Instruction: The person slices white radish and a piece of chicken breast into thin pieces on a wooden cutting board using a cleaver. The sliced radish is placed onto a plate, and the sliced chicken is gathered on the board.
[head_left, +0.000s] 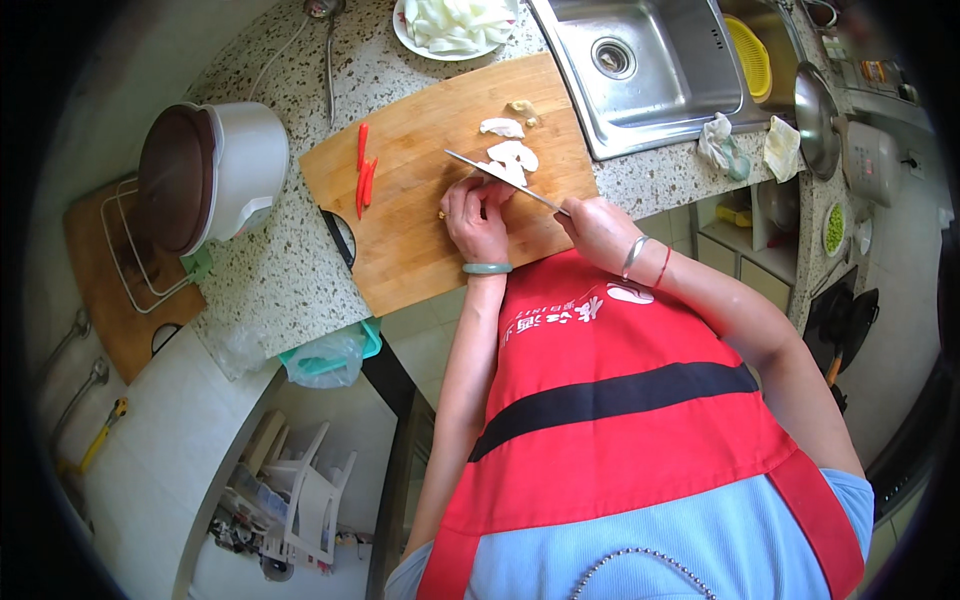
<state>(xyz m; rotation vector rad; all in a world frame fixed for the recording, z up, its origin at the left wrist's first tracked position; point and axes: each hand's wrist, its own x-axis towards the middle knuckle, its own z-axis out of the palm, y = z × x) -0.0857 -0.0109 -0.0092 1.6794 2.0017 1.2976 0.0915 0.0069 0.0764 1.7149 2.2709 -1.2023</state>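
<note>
A wooden cutting board (410, 240) lies on the counter ahead of me. My right hand (601, 236) is closed around the handle of a kitchen knife (535, 197), its blade slanting up to the left across the board. Curled fingers of my left hand (475, 219) press against a white piece of food right at the blade; the fingers partly hide it. Just beyond the blade lie white slices (515, 154), perhaps mushroom. Another white slice (502, 128) and small brownish scraps (522, 108) are farther back. Red chillies (365, 184) rest on the board's left part.
A plate of white strips (455, 28) stands behind the board. To the right is a steel sink (640, 90) with a yellow basket (747, 58) in its far basin. A white pot-like appliance (245, 160) stands left. Crumpled cloths (718, 143) lie by the sink.
</note>
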